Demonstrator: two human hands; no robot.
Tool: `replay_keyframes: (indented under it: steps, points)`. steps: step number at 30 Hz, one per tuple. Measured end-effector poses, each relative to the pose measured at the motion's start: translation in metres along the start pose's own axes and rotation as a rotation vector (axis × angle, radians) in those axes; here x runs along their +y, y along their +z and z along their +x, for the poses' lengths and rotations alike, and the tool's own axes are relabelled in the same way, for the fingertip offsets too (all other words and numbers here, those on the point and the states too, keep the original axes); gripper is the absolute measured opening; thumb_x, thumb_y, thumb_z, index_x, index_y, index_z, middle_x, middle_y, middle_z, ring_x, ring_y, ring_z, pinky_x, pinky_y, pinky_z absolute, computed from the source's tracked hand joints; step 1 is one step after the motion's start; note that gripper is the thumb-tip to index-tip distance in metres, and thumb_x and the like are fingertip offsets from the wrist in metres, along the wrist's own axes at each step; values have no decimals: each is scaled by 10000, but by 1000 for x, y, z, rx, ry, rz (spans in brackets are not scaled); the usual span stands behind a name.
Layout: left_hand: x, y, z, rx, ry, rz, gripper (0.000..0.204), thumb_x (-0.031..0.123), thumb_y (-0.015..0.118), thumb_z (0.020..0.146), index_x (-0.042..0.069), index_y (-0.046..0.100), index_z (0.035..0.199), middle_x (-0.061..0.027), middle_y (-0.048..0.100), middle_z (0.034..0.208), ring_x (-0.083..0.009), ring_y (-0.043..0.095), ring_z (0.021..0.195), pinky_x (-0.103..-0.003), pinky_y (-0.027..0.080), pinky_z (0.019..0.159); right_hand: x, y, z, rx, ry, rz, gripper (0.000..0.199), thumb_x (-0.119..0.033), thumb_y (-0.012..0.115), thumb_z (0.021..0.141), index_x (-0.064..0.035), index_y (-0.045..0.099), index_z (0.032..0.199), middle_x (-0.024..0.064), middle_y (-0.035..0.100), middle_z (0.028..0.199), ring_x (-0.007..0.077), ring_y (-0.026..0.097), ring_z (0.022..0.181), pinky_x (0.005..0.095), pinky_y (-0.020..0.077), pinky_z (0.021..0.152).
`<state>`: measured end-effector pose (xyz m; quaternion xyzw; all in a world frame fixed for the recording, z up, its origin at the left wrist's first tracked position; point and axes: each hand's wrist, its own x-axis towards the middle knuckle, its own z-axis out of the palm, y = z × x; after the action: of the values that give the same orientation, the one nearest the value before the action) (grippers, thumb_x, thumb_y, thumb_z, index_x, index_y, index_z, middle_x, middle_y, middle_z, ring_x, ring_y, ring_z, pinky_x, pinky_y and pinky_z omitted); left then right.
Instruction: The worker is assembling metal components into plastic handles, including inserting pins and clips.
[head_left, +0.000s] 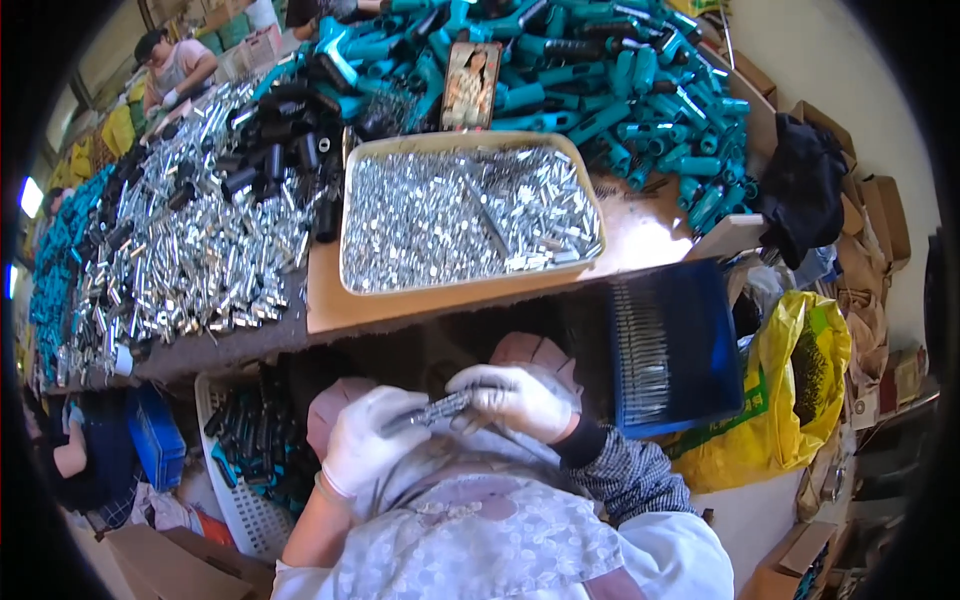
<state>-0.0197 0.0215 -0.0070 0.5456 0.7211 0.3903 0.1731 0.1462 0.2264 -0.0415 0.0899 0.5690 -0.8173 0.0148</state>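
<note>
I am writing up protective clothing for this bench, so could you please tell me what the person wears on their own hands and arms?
Both hands wear thin, snug white gloves: the left hand and the right hand. The left forearm is bare below the glove cuff. The right arm has a black knit cuff at the wrist, followed by a dark, finely checked sleeve.

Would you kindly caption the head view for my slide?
Gloved left hand and right hand hold a dark metal part below a tray of small silver pieces.

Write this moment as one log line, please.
left hand: holds dark rod | right hand: on rod | beige tray: small metal parts
</note>
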Motion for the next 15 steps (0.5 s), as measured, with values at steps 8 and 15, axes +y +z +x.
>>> replay_keyframes:
  steps: [8, 15]
  points:
    - [17, 19, 6, -138, 57, 257, 400, 329, 766, 833, 145, 732, 1187, -112, 693, 881, -295, 685, 752, -391, 546, 663, 12, -8, -11, -38, -35, -157, 370, -174, 604, 1006, 20, 604, 1322, 90, 697, 1139, 160, 643, 1021, 320, 523, 916]
    - [16, 35, 13, 34, 46, 188, 300, 250, 778, 809, 74, 757, 1051, -149, 736, 925, -329, 717, 819, -378, 569, 717, 0, -60, -46, 330, -159, -237, 469, -274, 718, 953, 12, 625, 1313, 118, 669, 1262, 191, 631, 1146, 330, 507, 984]
